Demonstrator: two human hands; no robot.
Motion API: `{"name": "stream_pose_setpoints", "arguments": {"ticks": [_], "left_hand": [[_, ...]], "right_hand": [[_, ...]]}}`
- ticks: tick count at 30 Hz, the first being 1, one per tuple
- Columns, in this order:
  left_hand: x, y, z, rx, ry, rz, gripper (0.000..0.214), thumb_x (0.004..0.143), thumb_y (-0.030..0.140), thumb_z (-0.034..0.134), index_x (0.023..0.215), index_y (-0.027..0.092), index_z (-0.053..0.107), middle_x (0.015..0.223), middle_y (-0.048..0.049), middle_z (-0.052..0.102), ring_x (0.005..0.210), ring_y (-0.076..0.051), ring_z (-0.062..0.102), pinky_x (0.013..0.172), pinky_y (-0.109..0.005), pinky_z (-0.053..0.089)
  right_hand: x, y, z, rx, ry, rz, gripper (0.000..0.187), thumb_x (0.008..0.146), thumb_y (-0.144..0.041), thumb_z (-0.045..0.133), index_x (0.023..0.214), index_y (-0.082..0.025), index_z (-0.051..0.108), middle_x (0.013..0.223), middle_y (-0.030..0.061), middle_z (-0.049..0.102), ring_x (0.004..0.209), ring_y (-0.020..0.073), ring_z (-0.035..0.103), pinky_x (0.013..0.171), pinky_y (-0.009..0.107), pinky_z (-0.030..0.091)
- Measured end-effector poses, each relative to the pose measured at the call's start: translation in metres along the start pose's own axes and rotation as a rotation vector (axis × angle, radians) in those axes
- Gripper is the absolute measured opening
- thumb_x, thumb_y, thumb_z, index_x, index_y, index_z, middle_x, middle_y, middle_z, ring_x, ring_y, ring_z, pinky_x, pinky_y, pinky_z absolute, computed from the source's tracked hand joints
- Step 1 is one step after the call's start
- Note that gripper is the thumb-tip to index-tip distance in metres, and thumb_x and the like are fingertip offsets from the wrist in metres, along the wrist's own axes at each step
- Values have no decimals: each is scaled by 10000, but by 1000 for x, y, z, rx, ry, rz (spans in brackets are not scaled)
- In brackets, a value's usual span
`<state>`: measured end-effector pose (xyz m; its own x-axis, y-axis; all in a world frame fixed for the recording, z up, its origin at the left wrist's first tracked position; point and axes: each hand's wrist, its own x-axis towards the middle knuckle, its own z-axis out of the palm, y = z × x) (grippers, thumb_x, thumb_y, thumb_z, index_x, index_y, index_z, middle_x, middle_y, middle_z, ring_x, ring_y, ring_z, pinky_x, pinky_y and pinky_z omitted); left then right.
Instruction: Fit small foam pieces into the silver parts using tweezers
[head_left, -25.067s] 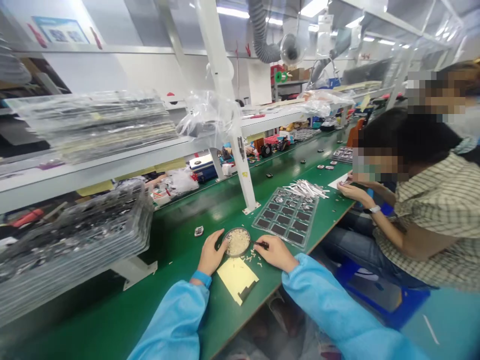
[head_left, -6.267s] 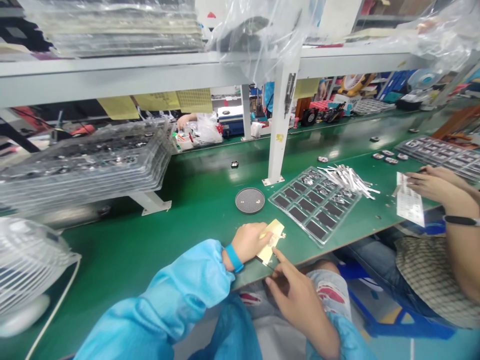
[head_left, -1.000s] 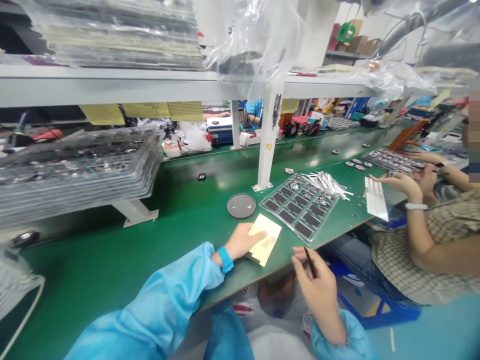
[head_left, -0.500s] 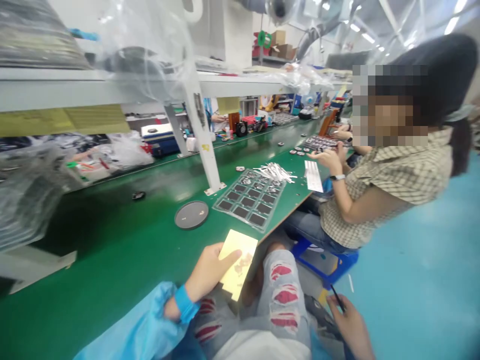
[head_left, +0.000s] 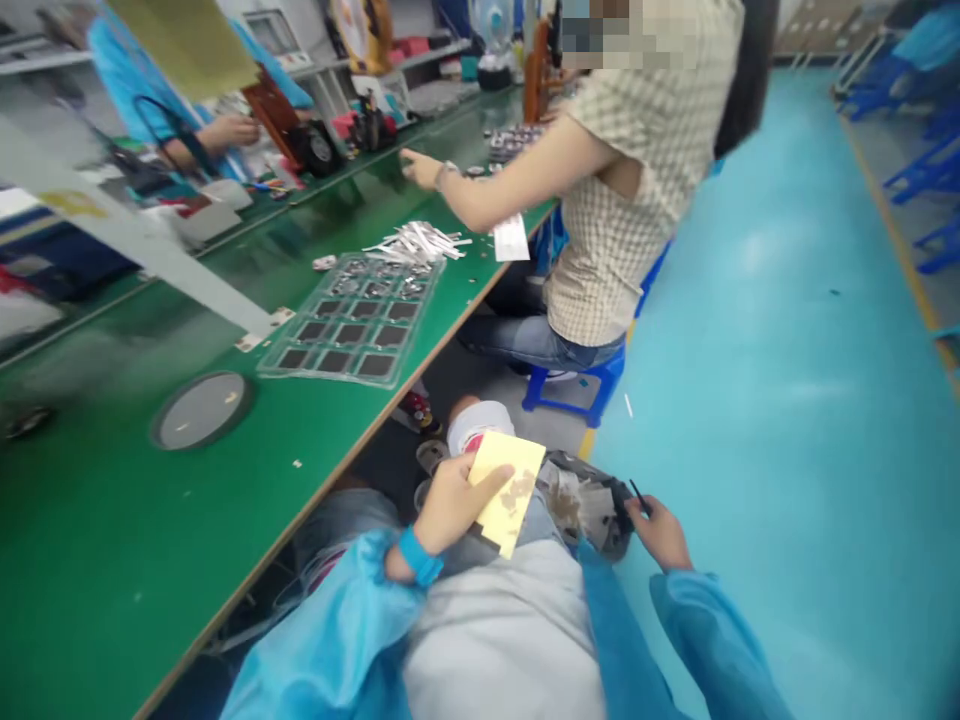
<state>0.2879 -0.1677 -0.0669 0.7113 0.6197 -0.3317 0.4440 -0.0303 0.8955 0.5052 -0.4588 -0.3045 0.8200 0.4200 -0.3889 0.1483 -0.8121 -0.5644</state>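
Yellow card (head_left: 517,458) swung clear of the green tabletop (head_left: 247,500) since a second ago, clamped in my left fingers (head_left: 487,490), long axis pointing away from me. Flat, notched, brown-blotched. Crinkly dark bag (head_left: 616,540) sits right of it, nearer my right fingers (head_left: 646,522), pinching a skinny black tool (head_left: 640,496).

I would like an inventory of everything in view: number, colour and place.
yellow card: one, yellow, in left hand
stick-like tool: one, black, in right hand
round dish: one, grey, on bench
tray: one, clear with dark cells, on bench
strips: many, white, by tray
sheet: one, white, beside seated person
bench: one, green, left side
bag: one, black, beside right hand
stools: several, blue, floor
seated person: one, checked shirt, beside bench
other person: one, blue, across bench
left hand: one, blue-sleeved, centre
right hand: one, blue-sleeved, right
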Motion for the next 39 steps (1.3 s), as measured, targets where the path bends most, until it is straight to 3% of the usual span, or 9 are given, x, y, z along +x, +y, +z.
{"name": "stream_pose_setpoints", "arguments": {"ticks": [4, 9, 14, 18, 22, 29, 32, 35, 39], "left_hand": [[38, -26, 64, 163, -230, 51, 523, 885, 582, 594, 1027, 92, 708, 873, -102, 738, 731, -205, 689, 564, -238, 511], [82, -51, 137, 471, -361, 75, 307, 878, 418, 654, 959, 135, 739, 937, -102, 732, 930, -262, 682, 800, -323, 518], [98, -73, 180, 720, -446, 48, 217, 910, 303, 651, 1014, 118, 696, 1078, -122, 688, 1111, -263, 614, 1035, -497, 416], [101, -80, 176, 738, -468, 19, 253, 958, 353, 598, 1018, 121, 678, 1055, -95, 683, 1048, -225, 633, 992, -465, 464], [100, -80, 164, 658, -477, 10, 323, 991, 407, 538, 990, 115, 676, 937, -56, 694, 880, -180, 666, 838, -365, 535], [97, -84, 164, 584, -422, -21, 332, 961, 410, 587, 837, 109, 653, 804, -31, 661, 797, -169, 649, 802, -353, 530], [92, -78, 157, 540, -392, -10, 269, 947, 355, 615, 831, 115, 647, 839, -38, 663, 820, -167, 640, 821, -354, 520], [78, -62, 145, 466, -357, 10, 233, 939, 304, 610, 828, 106, 662, 824, -51, 673, 788, -162, 630, 771, -318, 503], [37, -41, 100, 294, -296, 40, 317, 952, 325, 549, 868, 71, 719, 822, -69, 711, 763, -167, 631, 632, -229, 447]], "right_hand": [[-16, 35, 1, 37, 40, 80, 365, 854, -517, 484, 932, -219, 679, 975, 68, 733, 901, 243, 675, 733, 293, 447], [-34, 71, -4, 89, 117, 180, 350, 841, -508, 507, 915, -214, 682, 977, 73, 735, 943, 250, 671, 771, 295, 463], [-49, 86, -10, 127, 175, 240, 356, 836, -508, 513, 933, -212, 686, 993, 70, 737, 959, 262, 668, 790, 312, 464], [-52, 75, -14, 162, 202, 222, 370, 834, -515, 516, 934, -204, 689, 986, 80, 736, 929, 269, 663, 783, 326, 459], [-42, 39, -8, 230, 196, 106, 387, 846, -534, 519, 938, -198, 686, 971, 72, 728, 903, 249, 651, 781, 317, 457], [-13, -29, 45, 258, 157, -18, 480, 809, -617, 588, 928, -156, 649, 806, 54, 689, 753, 192, 600, 700, 272, 471], [-13, -31, 59, 208, 154, 60, 385, 828, -506, 588, 940, -145, 661, 842, 67, 696, 779, 199, 629, 726, 300, 487], [-30, -25, 55, 182, 137, 109, 319, 819, -434, 574, 902, -149, 689, 848, 83, 715, 776, 207, 662, 725, 318, 511], [-57, -22, 46, 143, 129, 85, 359, 717, -480, 548, 798, -184, 734, 804, 115, 737, 769, 294, 694, 654, 348, 534]]}}
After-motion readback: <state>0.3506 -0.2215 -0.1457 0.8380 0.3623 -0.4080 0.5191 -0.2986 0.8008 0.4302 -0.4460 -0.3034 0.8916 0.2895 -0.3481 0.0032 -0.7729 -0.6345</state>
